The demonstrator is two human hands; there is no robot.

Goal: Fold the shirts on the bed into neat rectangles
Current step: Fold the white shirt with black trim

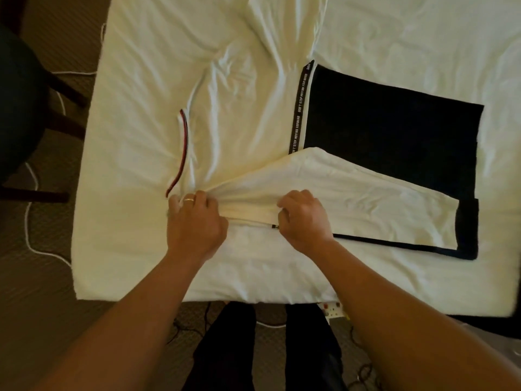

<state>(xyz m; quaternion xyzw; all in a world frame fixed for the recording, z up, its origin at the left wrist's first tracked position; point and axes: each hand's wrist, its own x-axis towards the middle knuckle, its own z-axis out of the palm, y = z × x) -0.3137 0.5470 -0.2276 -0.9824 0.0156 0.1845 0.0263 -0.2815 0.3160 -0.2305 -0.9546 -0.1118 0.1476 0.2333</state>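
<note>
A white shirt is spread on the bed, its near edge bunched and gripped by both hands: the left hand with fingers curled over the fold, the right hand pinching it just beside. A folded flap of it is laid over a black shirt, folded flat to the right.

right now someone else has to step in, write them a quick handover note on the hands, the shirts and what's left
Left hand and right hand both grip the near edge of the white shirt, which lies spread and wrinkled on the bed, one flap folded over.
The black shirt lies flat beside it, partly under that flap.
Done: black shirt looks like a rectangle.
Left: finish folding the white shirt.
</note>
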